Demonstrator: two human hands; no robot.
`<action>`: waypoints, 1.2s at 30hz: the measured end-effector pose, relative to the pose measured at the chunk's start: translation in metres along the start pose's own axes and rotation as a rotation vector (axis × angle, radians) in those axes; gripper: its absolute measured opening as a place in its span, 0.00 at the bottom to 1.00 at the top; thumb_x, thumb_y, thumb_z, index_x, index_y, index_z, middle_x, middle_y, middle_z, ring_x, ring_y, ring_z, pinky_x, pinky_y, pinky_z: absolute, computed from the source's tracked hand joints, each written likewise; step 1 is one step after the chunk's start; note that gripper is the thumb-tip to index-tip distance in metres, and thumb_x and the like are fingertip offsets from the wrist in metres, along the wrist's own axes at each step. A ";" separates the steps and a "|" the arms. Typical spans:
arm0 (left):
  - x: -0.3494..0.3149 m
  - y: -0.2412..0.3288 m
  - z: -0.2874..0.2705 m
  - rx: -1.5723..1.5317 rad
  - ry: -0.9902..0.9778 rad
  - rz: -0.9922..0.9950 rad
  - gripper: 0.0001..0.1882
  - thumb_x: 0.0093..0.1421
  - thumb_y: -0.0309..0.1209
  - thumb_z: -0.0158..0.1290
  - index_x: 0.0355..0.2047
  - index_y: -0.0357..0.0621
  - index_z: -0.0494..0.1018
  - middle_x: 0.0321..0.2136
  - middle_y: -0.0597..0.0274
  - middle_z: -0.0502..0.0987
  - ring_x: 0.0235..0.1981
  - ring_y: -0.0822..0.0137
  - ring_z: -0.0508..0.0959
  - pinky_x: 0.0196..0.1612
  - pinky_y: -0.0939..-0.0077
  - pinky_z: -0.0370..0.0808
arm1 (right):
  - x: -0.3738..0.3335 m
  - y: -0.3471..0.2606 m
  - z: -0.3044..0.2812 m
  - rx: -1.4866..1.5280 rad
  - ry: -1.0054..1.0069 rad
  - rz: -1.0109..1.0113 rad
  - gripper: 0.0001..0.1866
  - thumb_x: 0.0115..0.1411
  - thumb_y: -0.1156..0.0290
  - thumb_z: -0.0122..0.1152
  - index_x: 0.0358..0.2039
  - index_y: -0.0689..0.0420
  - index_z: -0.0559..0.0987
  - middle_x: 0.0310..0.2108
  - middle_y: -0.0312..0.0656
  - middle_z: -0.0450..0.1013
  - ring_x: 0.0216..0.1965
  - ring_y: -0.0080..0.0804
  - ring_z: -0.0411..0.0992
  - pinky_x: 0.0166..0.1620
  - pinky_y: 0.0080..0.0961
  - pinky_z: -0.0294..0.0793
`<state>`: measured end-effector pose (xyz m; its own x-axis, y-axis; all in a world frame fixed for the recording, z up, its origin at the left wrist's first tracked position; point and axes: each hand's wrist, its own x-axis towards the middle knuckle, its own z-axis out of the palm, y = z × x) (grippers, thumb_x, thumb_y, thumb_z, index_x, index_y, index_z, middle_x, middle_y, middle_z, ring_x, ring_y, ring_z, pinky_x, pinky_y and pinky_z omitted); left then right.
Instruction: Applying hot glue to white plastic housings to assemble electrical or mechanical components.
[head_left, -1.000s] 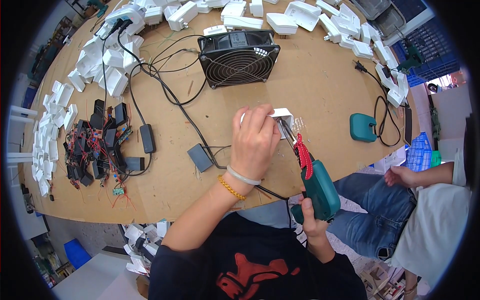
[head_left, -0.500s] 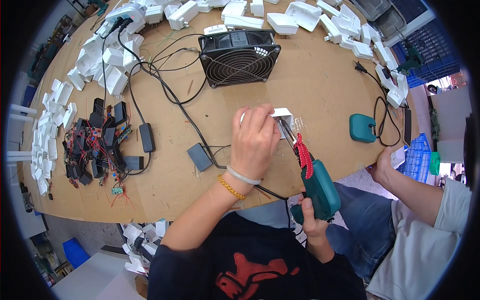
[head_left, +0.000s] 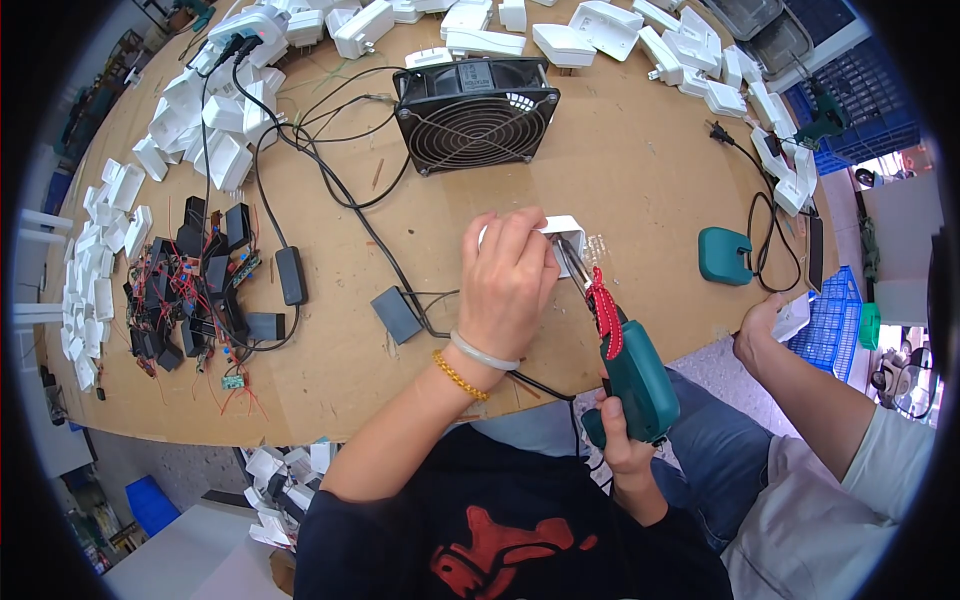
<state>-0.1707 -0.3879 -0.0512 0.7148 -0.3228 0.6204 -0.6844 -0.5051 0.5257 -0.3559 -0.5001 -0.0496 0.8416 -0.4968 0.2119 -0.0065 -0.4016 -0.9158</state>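
HANDS BUSY — A worker's L hand (head_left: 510,260) clamps a white plastic casing (head_left: 563,224) on the counter (head_left: 620,180), mid-view, while the R hand (head_left: 625,440), closed round the grip, angles a green pistol-grip tool (head_left: 645,385) in from 5 o'clock, red ribbon (head_left: 605,310) near its slim metal tip. Step in hand, apparently: working the tip inside the casing. Next move prob. calls for a firm L hold & a steady R wrist; exact contact pt can't be seen, L hand covers much of the casing.

Around it: clear bits (head_left: 597,250) just beside at 3 o'clock; black fan (head_left: 478,130) at 11; white shells (head_left: 603,30) at 12; black modules w/ red wires (head_left: 190,290) at 9; dark block (head_left: 397,315) at 8; green pack (head_left: 725,255) at 3. Co-worker's hand (head_left: 757,320) at 4, by the edge. Likely snag: black cables (head_left: 385,240) nr the L wrist; fan limits room beyond.
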 end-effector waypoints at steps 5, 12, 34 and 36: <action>0.001 0.001 0.000 -0.002 0.001 -0.002 0.08 0.46 0.18 0.59 0.25 0.38 0.72 0.39 0.57 0.73 0.41 0.51 0.74 0.54 0.56 0.69 | -0.002 -0.002 -0.001 0.015 -0.005 0.054 0.10 0.56 0.70 0.63 0.30 0.66 0.80 0.22 0.44 0.75 0.22 0.36 0.75 0.27 0.27 0.72; 0.001 0.000 -0.001 -0.003 -0.002 -0.004 0.08 0.46 0.18 0.59 0.25 0.38 0.72 0.40 0.57 0.72 0.41 0.51 0.73 0.55 0.56 0.69 | -0.020 -0.001 -0.024 0.074 -0.165 0.159 0.25 0.63 0.62 0.57 0.56 0.66 0.71 0.46 0.45 0.75 0.36 0.26 0.73 0.40 0.23 0.74; 0.001 0.000 0.001 -0.023 -0.003 -0.012 0.08 0.46 0.18 0.59 0.26 0.38 0.72 0.39 0.56 0.72 0.41 0.52 0.74 0.56 0.54 0.69 | -0.014 -0.005 -0.021 0.230 -0.085 0.244 0.33 0.62 0.55 0.57 0.59 0.66 0.68 0.49 0.53 0.74 0.33 0.26 0.73 0.36 0.22 0.75; 0.000 -0.001 0.000 -0.029 -0.004 -0.019 0.08 0.46 0.18 0.59 0.26 0.38 0.72 0.39 0.56 0.72 0.41 0.52 0.74 0.57 0.53 0.69 | -0.017 -0.007 -0.023 0.332 -0.072 0.296 0.34 0.63 0.51 0.56 0.57 0.68 0.68 0.44 0.51 0.75 0.32 0.27 0.73 0.43 0.28 0.77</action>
<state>-0.1700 -0.3875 -0.0516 0.7282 -0.3164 0.6080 -0.6746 -0.4881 0.5538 -0.3831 -0.5069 -0.0393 0.8649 -0.4940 -0.0890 -0.0887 0.0241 -0.9958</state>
